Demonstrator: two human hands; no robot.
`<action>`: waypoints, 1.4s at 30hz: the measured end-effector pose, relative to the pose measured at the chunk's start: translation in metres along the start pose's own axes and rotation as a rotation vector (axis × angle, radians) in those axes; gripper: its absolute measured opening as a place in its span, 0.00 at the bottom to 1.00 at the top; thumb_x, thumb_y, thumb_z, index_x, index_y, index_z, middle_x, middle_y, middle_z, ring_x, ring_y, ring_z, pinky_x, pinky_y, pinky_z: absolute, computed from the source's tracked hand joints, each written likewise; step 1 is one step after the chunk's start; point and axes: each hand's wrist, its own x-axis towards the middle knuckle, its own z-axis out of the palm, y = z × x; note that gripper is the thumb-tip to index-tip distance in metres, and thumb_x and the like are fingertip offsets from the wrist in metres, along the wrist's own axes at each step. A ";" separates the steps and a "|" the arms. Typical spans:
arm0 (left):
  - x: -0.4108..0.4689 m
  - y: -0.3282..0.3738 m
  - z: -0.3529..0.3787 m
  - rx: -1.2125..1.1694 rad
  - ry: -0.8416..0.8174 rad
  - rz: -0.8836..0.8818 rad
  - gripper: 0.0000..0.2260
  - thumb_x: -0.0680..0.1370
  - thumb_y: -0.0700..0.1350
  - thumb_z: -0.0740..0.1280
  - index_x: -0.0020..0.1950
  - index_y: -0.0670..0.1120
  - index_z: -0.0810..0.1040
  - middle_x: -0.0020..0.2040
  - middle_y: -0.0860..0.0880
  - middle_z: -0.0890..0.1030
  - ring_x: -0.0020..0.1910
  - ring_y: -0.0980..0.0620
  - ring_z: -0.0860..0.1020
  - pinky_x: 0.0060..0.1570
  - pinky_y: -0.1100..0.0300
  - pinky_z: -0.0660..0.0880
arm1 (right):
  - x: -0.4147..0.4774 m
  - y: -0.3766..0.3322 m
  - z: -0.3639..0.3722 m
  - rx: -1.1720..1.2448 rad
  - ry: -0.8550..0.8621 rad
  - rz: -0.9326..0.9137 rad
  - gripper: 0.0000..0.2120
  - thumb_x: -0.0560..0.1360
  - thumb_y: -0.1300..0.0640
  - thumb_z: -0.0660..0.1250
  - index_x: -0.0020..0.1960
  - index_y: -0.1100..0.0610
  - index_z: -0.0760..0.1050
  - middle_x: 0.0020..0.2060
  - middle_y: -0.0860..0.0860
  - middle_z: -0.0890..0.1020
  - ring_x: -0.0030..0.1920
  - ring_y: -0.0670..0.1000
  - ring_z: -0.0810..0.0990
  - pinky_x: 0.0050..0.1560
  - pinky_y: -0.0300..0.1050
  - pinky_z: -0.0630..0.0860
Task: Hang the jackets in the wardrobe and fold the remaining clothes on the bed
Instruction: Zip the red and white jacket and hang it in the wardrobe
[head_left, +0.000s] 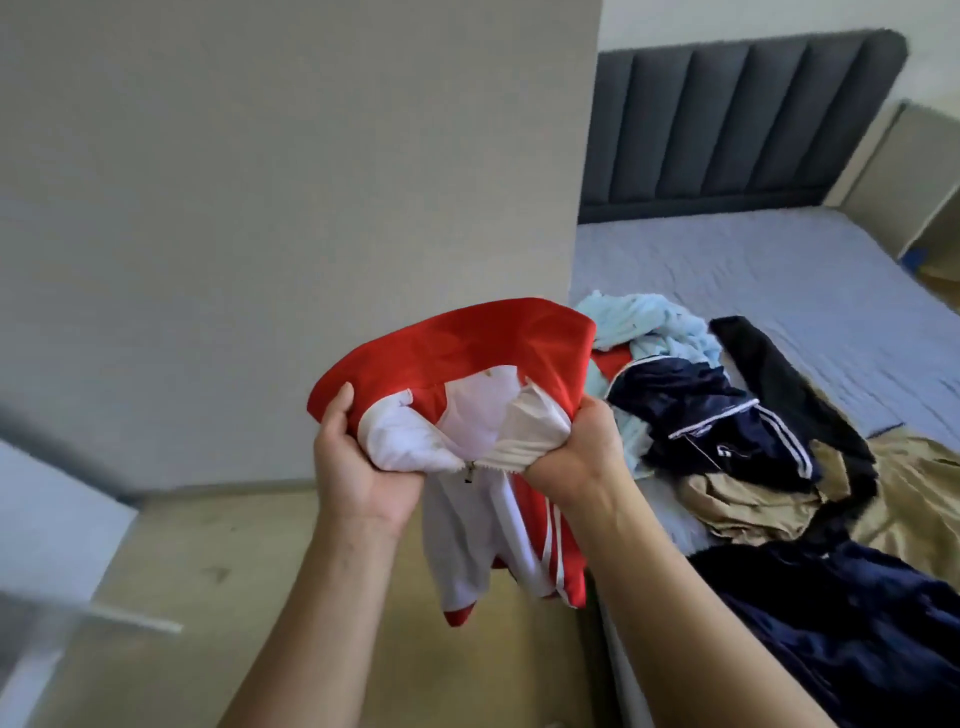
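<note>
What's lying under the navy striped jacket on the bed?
A light blue garment shows beneath the navy striped jacket at its far side, and tan cloth beneath its near edge. Whatever lies under its middle is covered.

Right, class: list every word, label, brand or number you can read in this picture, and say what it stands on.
No text can be read.
On the navy jacket on the bed: a small white mark, too blurred to read.
On the red and white jacket gripped by the left hand and right hand: no lettering visible.
</note>
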 end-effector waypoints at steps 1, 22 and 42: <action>-0.006 0.013 -0.012 -0.016 0.023 0.033 0.18 0.78 0.52 0.61 0.59 0.41 0.75 0.51 0.45 0.80 0.55 0.46 0.78 0.54 0.51 0.76 | 0.006 0.016 0.006 -0.018 -0.002 0.025 0.09 0.75 0.58 0.57 0.48 0.54 0.76 0.49 0.53 0.77 0.61 0.52 0.74 0.71 0.51 0.65; -0.211 0.323 -0.378 0.393 1.021 0.618 0.09 0.79 0.53 0.63 0.42 0.52 0.77 0.40 0.51 0.82 0.46 0.47 0.81 0.49 0.51 0.78 | 0.062 0.515 0.091 -1.289 -0.342 -0.222 0.12 0.81 0.56 0.59 0.43 0.52 0.78 0.34 0.48 0.85 0.37 0.48 0.84 0.34 0.42 0.80; -0.301 0.551 -0.591 -0.120 1.481 0.898 0.08 0.81 0.49 0.61 0.50 0.46 0.76 0.40 0.52 0.82 0.40 0.53 0.80 0.39 0.58 0.75 | 0.159 0.919 0.180 -1.811 -1.023 0.440 0.06 0.78 0.58 0.64 0.44 0.58 0.76 0.39 0.56 0.83 0.34 0.51 0.83 0.33 0.38 0.78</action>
